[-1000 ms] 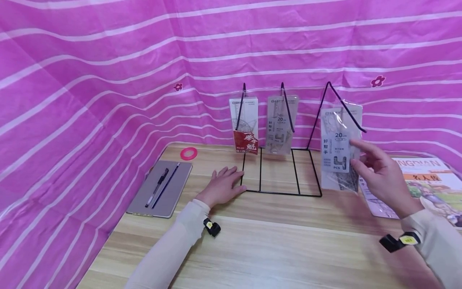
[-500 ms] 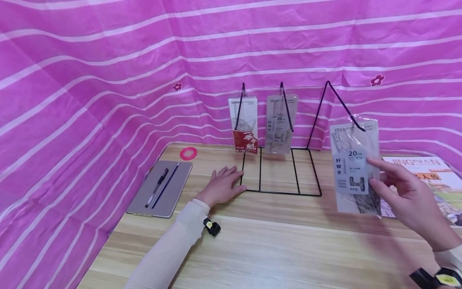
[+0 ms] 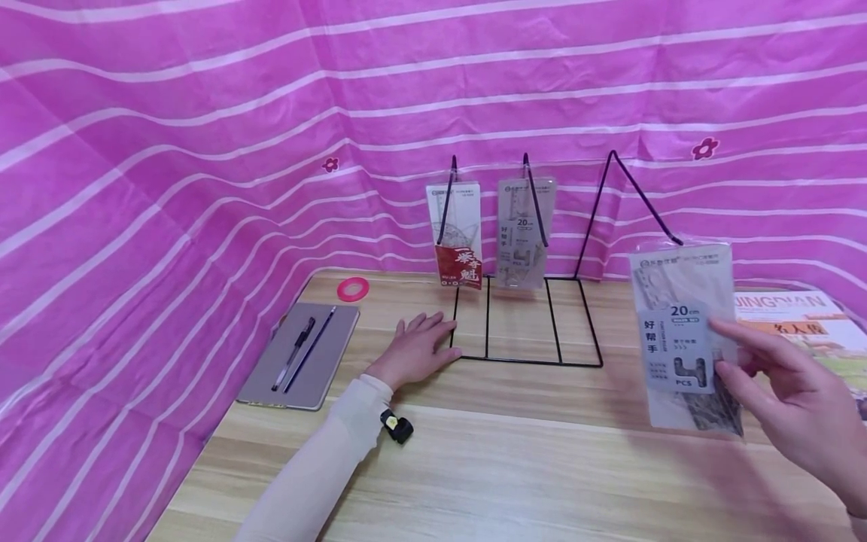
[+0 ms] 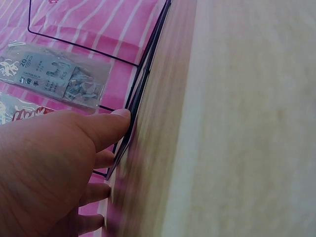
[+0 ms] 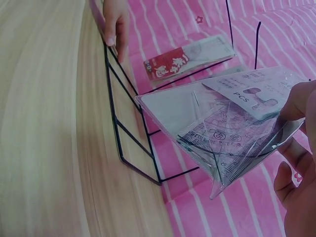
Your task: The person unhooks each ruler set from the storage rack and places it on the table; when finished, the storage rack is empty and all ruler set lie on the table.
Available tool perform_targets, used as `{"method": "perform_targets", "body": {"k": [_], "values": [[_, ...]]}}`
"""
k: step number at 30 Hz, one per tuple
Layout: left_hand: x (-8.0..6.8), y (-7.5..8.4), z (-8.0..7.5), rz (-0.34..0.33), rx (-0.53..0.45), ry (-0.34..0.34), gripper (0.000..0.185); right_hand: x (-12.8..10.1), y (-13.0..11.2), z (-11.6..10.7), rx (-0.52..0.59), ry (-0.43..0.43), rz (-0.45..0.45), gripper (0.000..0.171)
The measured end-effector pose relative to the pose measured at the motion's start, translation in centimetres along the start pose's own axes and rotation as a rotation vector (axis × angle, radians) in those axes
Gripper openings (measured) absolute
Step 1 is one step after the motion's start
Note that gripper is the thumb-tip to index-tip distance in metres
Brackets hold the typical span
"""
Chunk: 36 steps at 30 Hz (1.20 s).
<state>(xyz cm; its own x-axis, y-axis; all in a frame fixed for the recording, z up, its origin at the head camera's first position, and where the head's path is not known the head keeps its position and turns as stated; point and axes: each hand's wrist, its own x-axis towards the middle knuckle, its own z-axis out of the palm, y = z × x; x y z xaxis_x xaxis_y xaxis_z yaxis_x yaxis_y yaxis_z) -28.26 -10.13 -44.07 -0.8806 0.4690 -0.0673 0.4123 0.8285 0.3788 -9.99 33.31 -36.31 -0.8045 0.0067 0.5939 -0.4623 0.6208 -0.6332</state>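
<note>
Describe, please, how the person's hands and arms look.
The left hand and right hand are bare. The left sleeve is plain cream, with a small black device bearing a yellow patch near its end. The right sleeve barely shows.

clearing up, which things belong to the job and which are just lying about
Job: held clear plastic ruler packet, black wire rack, hanging red-white packet, hanging grey packet
Lying about: pink ring, rectangular grey notebook, black pen, blue pencil, colourful magazine
</note>
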Motion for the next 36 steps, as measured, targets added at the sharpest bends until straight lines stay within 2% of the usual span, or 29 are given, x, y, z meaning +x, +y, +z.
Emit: {"method": "perform_targets", "body": {"k": [4, 10, 17, 20, 24, 27, 30, 34, 36], "values": [[0.0, 0.1, 0.0, -0.003, -0.001, 0.002, 0.067, -0.6, 0.0, -0.3, 0.033, 0.011, -0.011, 0.056], [0.0, 0.1, 0.0, -0.003, 0.003, 0.002, 0.067, -1.4, 1.1, -0.4, 0.096, 0.045, -0.109, 0.053], [0.1, -0.1, 0.1, 0.003, 0.008, 0.004, 0.067, -1.5, 2.4, -0.7, 0.296, 0.029, -0.108, 0.050], [0.1, -0.1, 0.1, 0.004, 0.009, 0.005, 0.067, -1.2, 3.0, -0.9, 0.182, 0.017, -0.050, 0.054], [0.1, 0.0, 0.0, 0.001, 0.005, 0.007, 0.067, -0.1, 4.3, -1.0, -0.064, -0.046, 0.077, 0.053], [0.1, -0.1, 0.1, 0.000, 0.006, 0.007, 0.067, 1.3, 5.6, -0.6, -0.181, -0.160, 0.154, 0.048], [0.2, -0.2, 0.2, -0.006, 0.017, 0.000, 0.068, 2.8, 6.8, 0.1, -0.262, -0.313, 0.224, 0.048], [0.2, -0.2, 0.2, -0.007, 0.017, -0.006, 0.068, 4.5, 8.2, 1.0, -0.325, -0.498, 0.344, 0.052], [0.3, -0.3, 0.3, -0.004, 0.015, -0.004, 0.068, 5.1, 8.8, 1.6, -0.349, -0.556, 0.367, 0.053]]}}
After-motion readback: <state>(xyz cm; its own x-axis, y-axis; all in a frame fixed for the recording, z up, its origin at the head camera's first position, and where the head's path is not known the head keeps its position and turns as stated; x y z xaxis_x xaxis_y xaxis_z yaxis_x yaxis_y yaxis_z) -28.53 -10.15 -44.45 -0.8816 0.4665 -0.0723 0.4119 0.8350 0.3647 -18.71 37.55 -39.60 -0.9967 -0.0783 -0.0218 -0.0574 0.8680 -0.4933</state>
